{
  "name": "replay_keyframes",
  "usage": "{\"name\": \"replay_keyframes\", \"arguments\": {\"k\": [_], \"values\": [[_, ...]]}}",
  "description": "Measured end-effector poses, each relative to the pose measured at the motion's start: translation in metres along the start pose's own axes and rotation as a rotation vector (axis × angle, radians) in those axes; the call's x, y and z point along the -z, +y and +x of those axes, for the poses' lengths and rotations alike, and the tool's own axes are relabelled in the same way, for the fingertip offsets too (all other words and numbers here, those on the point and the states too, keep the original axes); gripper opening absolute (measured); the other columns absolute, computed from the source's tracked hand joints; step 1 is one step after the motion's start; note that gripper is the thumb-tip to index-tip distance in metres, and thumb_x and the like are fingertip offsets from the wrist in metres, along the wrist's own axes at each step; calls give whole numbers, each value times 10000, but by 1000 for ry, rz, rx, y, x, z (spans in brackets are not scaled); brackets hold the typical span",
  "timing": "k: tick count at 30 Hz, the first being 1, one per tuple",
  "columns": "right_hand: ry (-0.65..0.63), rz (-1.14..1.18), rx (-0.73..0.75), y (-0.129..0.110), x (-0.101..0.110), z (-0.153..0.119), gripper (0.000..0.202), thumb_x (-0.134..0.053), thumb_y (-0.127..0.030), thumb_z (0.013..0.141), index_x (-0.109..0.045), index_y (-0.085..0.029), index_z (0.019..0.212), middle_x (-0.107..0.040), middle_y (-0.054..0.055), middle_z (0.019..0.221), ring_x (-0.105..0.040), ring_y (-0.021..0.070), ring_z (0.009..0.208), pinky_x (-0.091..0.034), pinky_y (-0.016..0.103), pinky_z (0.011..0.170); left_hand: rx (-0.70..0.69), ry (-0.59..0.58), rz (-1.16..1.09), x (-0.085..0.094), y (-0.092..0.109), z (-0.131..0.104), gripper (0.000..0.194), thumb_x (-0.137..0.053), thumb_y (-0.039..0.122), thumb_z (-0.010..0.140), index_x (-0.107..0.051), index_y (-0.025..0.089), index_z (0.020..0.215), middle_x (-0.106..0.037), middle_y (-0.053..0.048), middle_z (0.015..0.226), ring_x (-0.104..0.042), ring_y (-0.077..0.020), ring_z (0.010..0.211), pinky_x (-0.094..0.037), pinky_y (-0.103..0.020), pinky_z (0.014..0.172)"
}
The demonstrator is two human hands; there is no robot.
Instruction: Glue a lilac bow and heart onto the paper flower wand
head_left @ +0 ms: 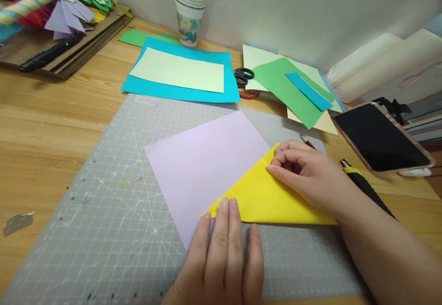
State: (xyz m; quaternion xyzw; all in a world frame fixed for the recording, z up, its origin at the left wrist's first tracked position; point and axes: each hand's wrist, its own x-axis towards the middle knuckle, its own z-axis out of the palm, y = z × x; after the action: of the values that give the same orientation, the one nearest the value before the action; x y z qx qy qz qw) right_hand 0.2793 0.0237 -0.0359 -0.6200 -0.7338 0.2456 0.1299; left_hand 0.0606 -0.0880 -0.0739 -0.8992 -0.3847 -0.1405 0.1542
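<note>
A sheet of yellow paper [253, 199], folded into a triangle, lies over the right part of a lilac sheet of paper [203, 153]. Both rest on a grey cutting mat [113, 185] marked with white grid lines. My left hand [224, 254] is stretched out, its fingertips pressing on the yellow paper's left corner. Near the upper corner, my right hand [300, 171] has its fingers curled, with thumb and forefinger at the edge of the yellow paper. The far side of the triangle is partly hidden under my right hand and wrist.
Behind the mat lie blue paper [179, 95], scissors [243, 75] and green paper [276, 77]. Stacked paper cups [189, 15] stand by the wall. At right are a phone [383, 137] and a black-and-yellow cutter [366, 187]. Paper crafts on cardboard [65, 68] occupy the far left.
</note>
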Motion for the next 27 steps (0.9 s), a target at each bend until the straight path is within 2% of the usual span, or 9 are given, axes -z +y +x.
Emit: {"name": "replay_keyframes", "arguments": {"k": [4, 9, 27], "values": [[-2, 7, 4, 1, 0, 0, 194, -574, -322, 798, -555, -208, 643, -533, 29, 823, -500, 149, 666, -397, 294, 572, -36, 9, 4, 0, 0, 0, 382, -343, 229, 914, -482, 94, 1243, -632, -160, 1181, -557, -291, 1143, -413, -432, 947], [-10, 19, 3, 2, 0, 0, 191, -572, -318, 805, -554, -208, 650, -520, 26, 833, -494, 146, 680, -396, 296, 576, 13, -56, -15, 2, 2, 1, 383, -316, 203, 922, -452, 97, 1264, -615, -149, 1215, -539, -277, 1170, -397, -434, 975], [-9, 32, -6, 3, 0, 0, 192, -574, -330, 801, -557, -206, 655, -514, 26, 842, -487, 141, 677, -391, 292, 570, 34, -55, -20, 2, 3, 3, 360, -294, 180, 924, -463, 102, 1232, -608, -150, 1222, -545, -269, 1170, -413, -412, 955]]}}
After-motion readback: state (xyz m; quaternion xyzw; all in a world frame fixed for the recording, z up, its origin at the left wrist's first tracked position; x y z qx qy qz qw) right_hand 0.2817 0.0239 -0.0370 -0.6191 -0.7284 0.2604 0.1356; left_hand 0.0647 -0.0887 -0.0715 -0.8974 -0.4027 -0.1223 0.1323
